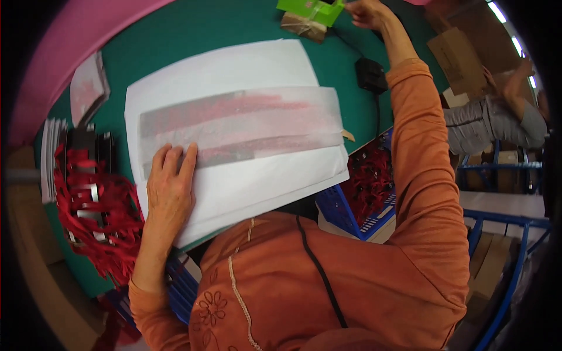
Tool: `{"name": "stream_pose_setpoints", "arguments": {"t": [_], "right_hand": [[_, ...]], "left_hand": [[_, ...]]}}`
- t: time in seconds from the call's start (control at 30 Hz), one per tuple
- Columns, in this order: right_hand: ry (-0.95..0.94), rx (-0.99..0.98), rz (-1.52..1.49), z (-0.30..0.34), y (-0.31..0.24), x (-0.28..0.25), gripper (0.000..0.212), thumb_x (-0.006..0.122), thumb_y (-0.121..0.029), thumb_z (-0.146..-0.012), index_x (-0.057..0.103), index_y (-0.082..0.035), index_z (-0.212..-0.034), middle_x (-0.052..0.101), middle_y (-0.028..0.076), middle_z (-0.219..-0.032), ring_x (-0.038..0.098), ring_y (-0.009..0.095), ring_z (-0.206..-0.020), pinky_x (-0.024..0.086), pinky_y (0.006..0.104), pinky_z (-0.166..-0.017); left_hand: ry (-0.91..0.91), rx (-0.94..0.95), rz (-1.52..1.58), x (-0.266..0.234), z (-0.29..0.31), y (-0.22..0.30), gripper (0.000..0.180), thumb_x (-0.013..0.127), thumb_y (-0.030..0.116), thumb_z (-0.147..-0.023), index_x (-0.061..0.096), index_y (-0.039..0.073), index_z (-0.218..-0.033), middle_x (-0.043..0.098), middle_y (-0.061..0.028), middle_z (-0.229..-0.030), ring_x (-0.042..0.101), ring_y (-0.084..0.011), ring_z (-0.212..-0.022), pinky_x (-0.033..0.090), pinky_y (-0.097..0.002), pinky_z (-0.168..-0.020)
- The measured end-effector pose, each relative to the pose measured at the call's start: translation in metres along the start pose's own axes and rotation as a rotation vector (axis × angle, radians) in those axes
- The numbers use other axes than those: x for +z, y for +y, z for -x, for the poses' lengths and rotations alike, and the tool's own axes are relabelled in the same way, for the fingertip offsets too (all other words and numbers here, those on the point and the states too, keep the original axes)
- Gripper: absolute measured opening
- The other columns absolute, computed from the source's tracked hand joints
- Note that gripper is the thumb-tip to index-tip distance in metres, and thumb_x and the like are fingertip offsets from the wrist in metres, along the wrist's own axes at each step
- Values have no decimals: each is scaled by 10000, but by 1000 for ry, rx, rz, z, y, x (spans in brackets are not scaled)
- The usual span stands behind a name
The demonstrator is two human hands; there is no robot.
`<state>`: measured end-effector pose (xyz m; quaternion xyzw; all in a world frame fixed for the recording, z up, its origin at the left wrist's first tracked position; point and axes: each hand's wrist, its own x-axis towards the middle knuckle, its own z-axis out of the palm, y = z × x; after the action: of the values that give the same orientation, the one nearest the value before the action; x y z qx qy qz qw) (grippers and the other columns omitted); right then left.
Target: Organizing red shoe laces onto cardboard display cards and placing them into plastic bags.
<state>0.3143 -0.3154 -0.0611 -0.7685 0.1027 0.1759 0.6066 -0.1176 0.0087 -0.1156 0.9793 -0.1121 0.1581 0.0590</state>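
Observation:
My left hand (pixel 171 178) lies flat, fingers stretched, its fingertips on the lower left part of a long translucent strip (pixel 293 120) with smeared red and grey bands. Under the strip is a stack of large white paper sheets (pixel 263 190). At the far edge of the view my right hand (pixel 366 13) is closed, fingers curled at the right end of a bright green holder (pixel 307 8). That holder sits on a brown block (pixel 303 27), with clear tape around them. What the right fingertips pinch is too small to make out.
Black pieces with red ribbons (pixel 96 205) are piled left on the green table (pixel 205 29). A black adapter (pixel 371 75) with a cable lies right of the paper. A blue basket (pixel 351 216) holds red ribbons. Another person (pixel 483 123) stands at the right near cardboard boxes (pixel 456 61).

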Motion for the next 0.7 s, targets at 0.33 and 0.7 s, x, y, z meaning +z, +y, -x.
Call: {"name": "stream_pose_setpoints", "arguments": {"t": [0.33, 0.7], "right_hand": [[239, -396, 912, 143, 20, 31, 210, 615, -166, -750, 620, -13, -894, 562, 26, -712, 478, 111, -622, 393, 217, -539], [-1046, -794, 880, 222, 66, 253, 331, 546, -71, -776, 504, -3, -1097, 539, 15, -691, 451, 92, -593, 358, 200, -546]], "left_hand": [[172, 6, 145, 8, 10, -21, 324, 479, 30, -757, 506, 31, -1080, 521, -100, -944, 506, -274, -917, 435, -322, -793], [198, -132, 637, 5, 25, -37, 367, 473, -86, -784, 508, 6, -1138, 570, -128, -1089, 577, -243, -922, 481, -293, -795]]}}
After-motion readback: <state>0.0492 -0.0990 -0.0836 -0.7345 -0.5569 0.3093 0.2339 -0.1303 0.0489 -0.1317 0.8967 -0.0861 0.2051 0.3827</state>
